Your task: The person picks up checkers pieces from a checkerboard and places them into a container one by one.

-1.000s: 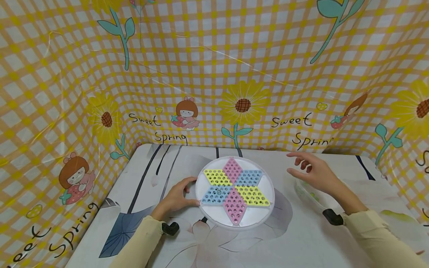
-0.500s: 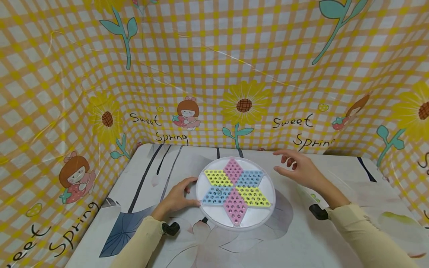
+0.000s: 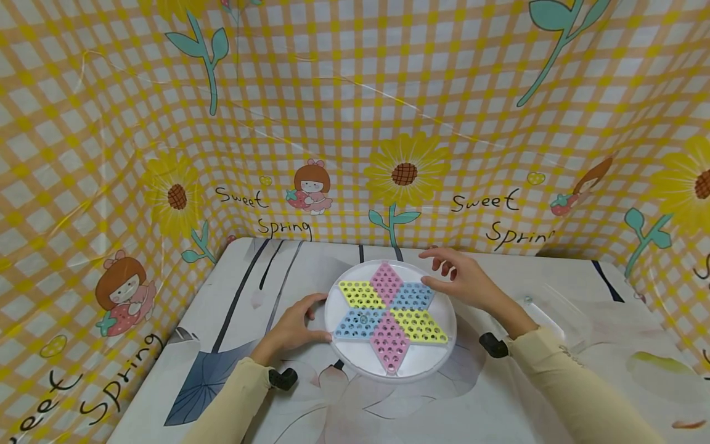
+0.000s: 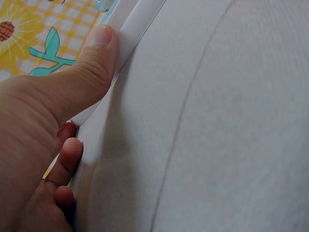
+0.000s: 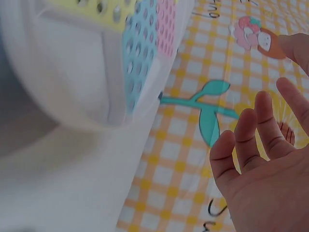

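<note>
A round white Chinese checkers board (image 3: pixel 355 354) lies on the table, its holes set in pink, yellow and blue diamonds. One clear marble (image 3: pixel 363 319) sits in the near left blue diamond. At the board's left rim, my left hand (image 3: pixel 291 324) rests with thumb and fingers spread against the edge; the left wrist view shows the thumb (image 4: pixel 91 70) on the rim's outer side. My right hand (image 3: pixel 463 280) hovers by the far right rim near a blue diamond, its fingers apart and loosely bent. Nothing shows in that hand in the right wrist view.
Right of the board stands a see-through plastic tray (image 3: pixel 554 324), partly behind the right forearm, with a clear marble (image 3: pixel 528 298) showing in it. A checked cloth (image 3: pixel 344 123) walls the table's back and sides. Black cameras sit on both wrists.
My right hand has moved left from above the clear tray to the board's far right edge. The left hand and the board have stayed in place.
</note>
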Available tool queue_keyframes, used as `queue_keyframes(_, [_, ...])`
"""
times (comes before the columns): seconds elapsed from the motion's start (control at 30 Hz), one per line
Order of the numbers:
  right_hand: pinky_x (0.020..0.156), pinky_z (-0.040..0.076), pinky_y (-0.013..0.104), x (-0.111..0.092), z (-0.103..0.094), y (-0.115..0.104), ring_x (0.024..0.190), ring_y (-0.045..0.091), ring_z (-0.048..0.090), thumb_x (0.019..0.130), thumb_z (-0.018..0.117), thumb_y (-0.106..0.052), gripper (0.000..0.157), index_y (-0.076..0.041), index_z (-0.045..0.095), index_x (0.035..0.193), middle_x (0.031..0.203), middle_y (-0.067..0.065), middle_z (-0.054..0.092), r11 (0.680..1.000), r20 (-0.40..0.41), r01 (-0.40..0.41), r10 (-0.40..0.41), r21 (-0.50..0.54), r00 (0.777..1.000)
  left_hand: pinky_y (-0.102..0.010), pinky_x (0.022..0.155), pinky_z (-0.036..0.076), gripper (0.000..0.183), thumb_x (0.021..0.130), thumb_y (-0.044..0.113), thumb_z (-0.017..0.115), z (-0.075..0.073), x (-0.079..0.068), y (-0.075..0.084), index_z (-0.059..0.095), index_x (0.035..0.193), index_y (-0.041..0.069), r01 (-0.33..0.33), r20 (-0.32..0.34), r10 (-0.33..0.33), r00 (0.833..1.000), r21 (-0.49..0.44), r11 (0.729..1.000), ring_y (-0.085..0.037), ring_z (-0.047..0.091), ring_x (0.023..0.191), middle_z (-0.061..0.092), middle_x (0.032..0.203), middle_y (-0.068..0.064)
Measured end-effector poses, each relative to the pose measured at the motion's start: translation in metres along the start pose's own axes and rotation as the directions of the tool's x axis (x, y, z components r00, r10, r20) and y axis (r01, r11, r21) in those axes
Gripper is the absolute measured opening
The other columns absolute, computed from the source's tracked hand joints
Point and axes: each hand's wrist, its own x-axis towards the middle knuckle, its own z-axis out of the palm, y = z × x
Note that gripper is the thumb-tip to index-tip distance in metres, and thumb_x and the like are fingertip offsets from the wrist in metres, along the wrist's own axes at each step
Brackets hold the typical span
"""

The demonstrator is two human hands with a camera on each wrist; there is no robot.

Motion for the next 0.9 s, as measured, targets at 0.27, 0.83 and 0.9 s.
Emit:
queue_keyframes(0.27, [0.069,0.047,0.034,0.015,0.022,-0.012,0.082,0.027,0.056,0.088,0.083,-0.017,0.048,-0.012,0.065,0.132,0.1,0.011,0.06,0.998,0.029,0.044,-0.046,0.048,0.999,-0.035,0.078,0.04,0.089,0.073,0.029,0.095,0.0,-0.001,0.001,0.051,0.149,0.016,-0.012,0.0,0.012,1.0,-0.004,1.0,-0.019,0.049,0.091,0.054,0.1,-0.003])
queue_keyframes(0.83, [0.07,0.049,0.032,0.028,0.05,-0.027,0.086,0.03,0.057,0.09,0.081,-0.02,0.047,-0.01,0.064,0.133,0.102,0.011,0.062,0.991,0.152,0.056,-0.075,0.124,0.986,-0.035,0.078,0.04,0.09,0.072,0.028,0.096,-0.001,0.0,0.002,0.051,0.149,0.017,-0.01,0.004,0.01,1.0,0.006,1.0,-0.018,0.048,0.09,0.053,0.099,-0.002])
queue_keyframes(0.9, [0.071,0.049,0.033,0.028,0.053,-0.028,0.086,0.028,0.057,0.091,0.081,-0.019,0.046,-0.008,0.064,0.133,0.103,0.012,0.062,0.99,0.162,0.058,-0.078,0.126,0.984,-0.035,0.079,0.04,0.09,0.072,0.028,0.096,-0.001,0.0,0.002,0.051,0.148,0.017,-0.009,0.001,0.009,1.0,0.004,1.0,-0.018,0.048,0.09,0.053,0.098,-0.002])
